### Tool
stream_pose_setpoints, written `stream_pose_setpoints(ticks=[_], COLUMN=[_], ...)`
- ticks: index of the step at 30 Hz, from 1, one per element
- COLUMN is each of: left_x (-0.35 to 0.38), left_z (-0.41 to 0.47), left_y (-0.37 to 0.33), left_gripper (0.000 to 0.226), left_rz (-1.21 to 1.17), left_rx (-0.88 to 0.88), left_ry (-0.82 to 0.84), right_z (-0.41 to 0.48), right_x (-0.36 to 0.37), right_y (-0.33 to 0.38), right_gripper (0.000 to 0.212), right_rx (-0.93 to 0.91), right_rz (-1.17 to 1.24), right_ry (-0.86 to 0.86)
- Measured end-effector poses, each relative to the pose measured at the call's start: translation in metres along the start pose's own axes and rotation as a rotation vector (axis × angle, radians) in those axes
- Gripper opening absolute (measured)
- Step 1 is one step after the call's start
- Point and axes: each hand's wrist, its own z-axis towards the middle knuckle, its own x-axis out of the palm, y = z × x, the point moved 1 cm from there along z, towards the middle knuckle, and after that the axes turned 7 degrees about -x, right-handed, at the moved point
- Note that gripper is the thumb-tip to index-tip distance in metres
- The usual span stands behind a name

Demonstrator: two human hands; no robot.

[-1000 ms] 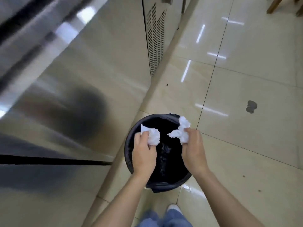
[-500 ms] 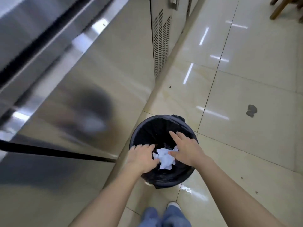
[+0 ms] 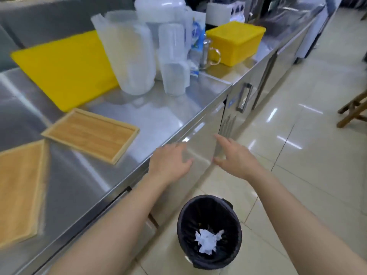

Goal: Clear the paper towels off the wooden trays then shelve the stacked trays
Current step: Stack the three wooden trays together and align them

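Two wooden trays lie side by side on the steel counter (image 3: 162, 120): one tray (image 3: 90, 133) in the middle left, the other tray (image 3: 18, 187) at the left edge, partly cut off. Both show bare wood. Crumpled white paper towels (image 3: 207, 240) sit at the bottom of the black-lined bin (image 3: 182, 225) on the floor. My left hand (image 3: 170, 162) hovers at the counter's front edge, fingers spread, holding nothing. My right hand (image 3: 236, 158) is raised in front of the cabinet face, also spread and holding nothing.
A yellow cutting board (image 3: 61, 66), clear plastic pitchers (image 3: 131, 56), a glass press (image 3: 206, 54) and a yellow lidded box (image 3: 236, 40) stand at the back of the counter. Steel cabinet doors with a handle (image 3: 244, 97) run along below. A wooden chair (image 3: 355, 110) stands at right.
Both hands let the paper towels fall into the bin and rose out of it. The view lifted from the bin to the counter, bringing the two trays into sight.
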Motion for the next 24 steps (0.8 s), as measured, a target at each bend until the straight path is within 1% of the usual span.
stream_pose_setpoints(ticks=[2, 5, 8, 11, 13, 16, 18, 20, 21, 22, 24], left_x=[-0.029, -0.053, -0.061, -0.062, -0.062, -0.060, -0.057, -0.051, -0.048, -0.044, -0.033], left_z=[-0.002, -0.010, -0.017, -0.019, -0.026, -0.035, -0.037, -0.040, -0.041, -0.041, -0.039], left_y=[0.020, 0.060, 0.101, 0.138, 0.157, 0.183, 0.197, 0.203, 0.202, 0.201, 0.197], left_gripper=[0.046, 0.050, 0.049, 0.052, 0.059, 0.067, 0.071, 0.072, 0.073, 0.076, 0.084], left_rz=[-0.024, -0.099, -0.129, -0.061, -0.090, -0.201, -0.343, -0.590, -0.725, -0.812, -0.793], left_rx=[-0.073, -0.180, -0.262, -0.309, -0.385, -0.478, -0.544, -0.606, -0.621, -0.622, -0.628], left_ry=[-0.077, -0.160, -0.183, -0.172, -0.112, -0.032, 0.000, 0.067, 0.104, 0.140, 0.208], right_z=[0.014, 0.041, 0.066, 0.087, 0.100, 0.120, 0.130, 0.136, 0.141, 0.146, 0.159], right_x=[-0.016, -0.022, -0.011, 0.007, 0.017, 0.030, 0.040, 0.050, 0.054, 0.057, 0.064], right_y=[0.025, 0.066, 0.110, 0.148, 0.167, 0.183, 0.188, 0.189, 0.189, 0.190, 0.190], right_gripper=[0.065, 0.058, 0.056, 0.054, 0.054, 0.055, 0.058, 0.059, 0.059, 0.060, 0.064], right_rx=[-0.042, -0.114, -0.153, -0.213, -0.221, -0.222, -0.205, -0.186, -0.175, -0.156, -0.127], right_rz=[-0.019, 0.006, 0.046, -0.003, -0.031, -0.035, 0.002, 0.019, 0.029, 0.051, 0.100], right_ry=[-0.007, -0.064, -0.088, -0.059, -0.018, 0.002, 0.014, 0.045, 0.062, 0.077, 0.107])
